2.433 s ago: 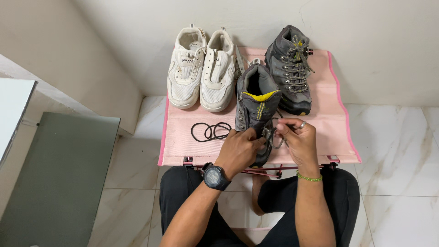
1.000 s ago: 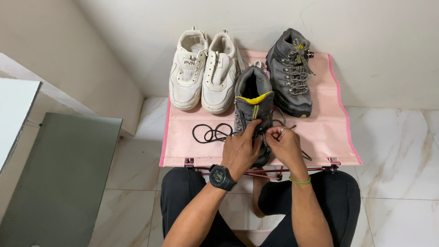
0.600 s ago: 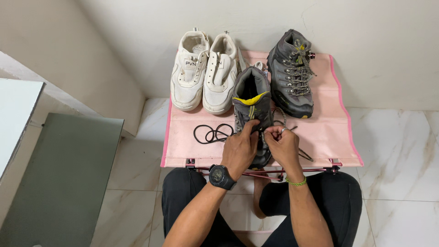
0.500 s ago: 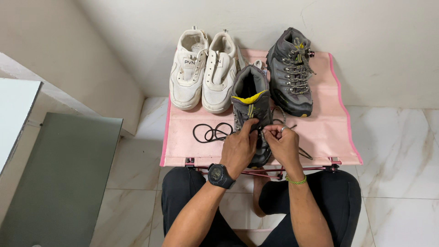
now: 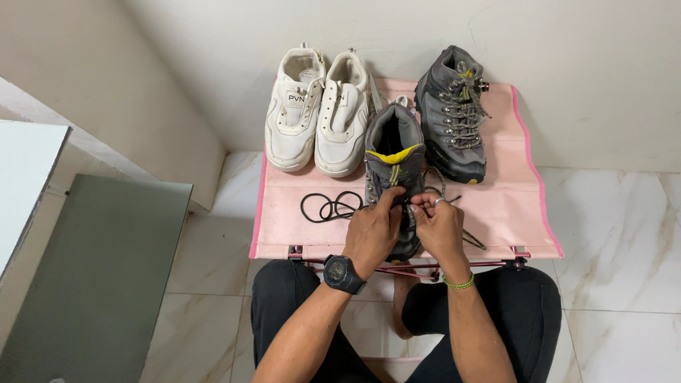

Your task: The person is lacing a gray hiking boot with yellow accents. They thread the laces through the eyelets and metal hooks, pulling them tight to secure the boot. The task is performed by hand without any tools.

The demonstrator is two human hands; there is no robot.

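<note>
Pinching the dark laces over the front of the grey boot with the yellow tongue edge, the left hand and the right hand meet fingertip to fingertip at the near middle of the pink fabric table. Both hands are closed in a fine pinch on lace ends; exactly which strand each finger grasps is too small to tell. That boot stands upright on the table, toe toward the person, its collar open and empty as far as one can see inside.

The table is the only carrier here, a shallow pink cloth stretched on a folding frame, and everything sits on it. Counted: four pieces of footwear. Two are white sneakers, side by side and touching at the table's far left corner, both without laces, both hollow. Two are grey boots: the one in hand, and a second laced grey boot at the far right part of the table, just beside the first. One loose black lace lies coiled in loops on the table's near left part, just left of the left hand, apart from it.

One black wristwatch sits on the left wrist and one green wristband on the right, both at the table's near edge.
</note>
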